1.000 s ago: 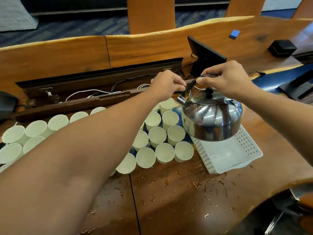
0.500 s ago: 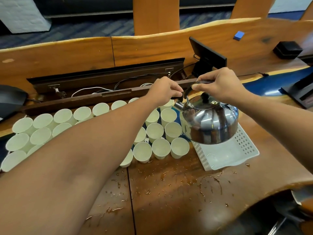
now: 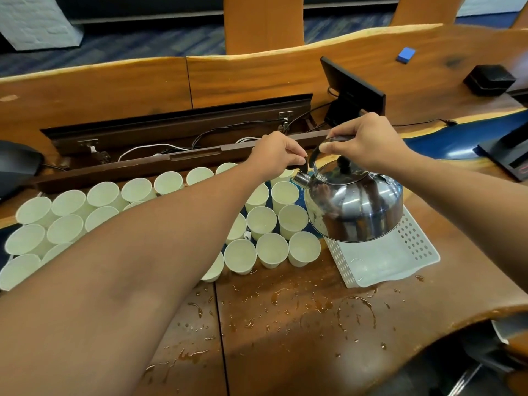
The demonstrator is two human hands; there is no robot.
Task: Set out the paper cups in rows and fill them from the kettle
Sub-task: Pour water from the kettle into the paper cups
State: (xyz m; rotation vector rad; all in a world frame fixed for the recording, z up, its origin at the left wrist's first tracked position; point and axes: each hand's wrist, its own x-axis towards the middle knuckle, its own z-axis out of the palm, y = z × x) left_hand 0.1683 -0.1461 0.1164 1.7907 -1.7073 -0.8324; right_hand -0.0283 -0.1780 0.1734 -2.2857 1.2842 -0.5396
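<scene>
Wooden tabletop [image 3: 285, 338] has water drops and little puddles [image 3: 354, 307] all over the lower middle. A white perforated plastic tray [image 3: 400, 258] sits at center right. Along the back there's an open cable trough [image 3: 171, 138] with white and black cables in it. A small black monitor [image 3: 351, 90] stands upper center-right, seen from behind. A blue block [image 3: 405, 54] and a black box [image 3: 489, 80] sit upper right. Blue carpet [image 3: 143, 44] runs across the top.

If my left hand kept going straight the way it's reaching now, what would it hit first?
Most likely the kettle. The left hand reaches toward its spout, fingers already pinching the black tab beside the handle, so the kettle's top comes next. Depth is hard to judge from this view.
</scene>
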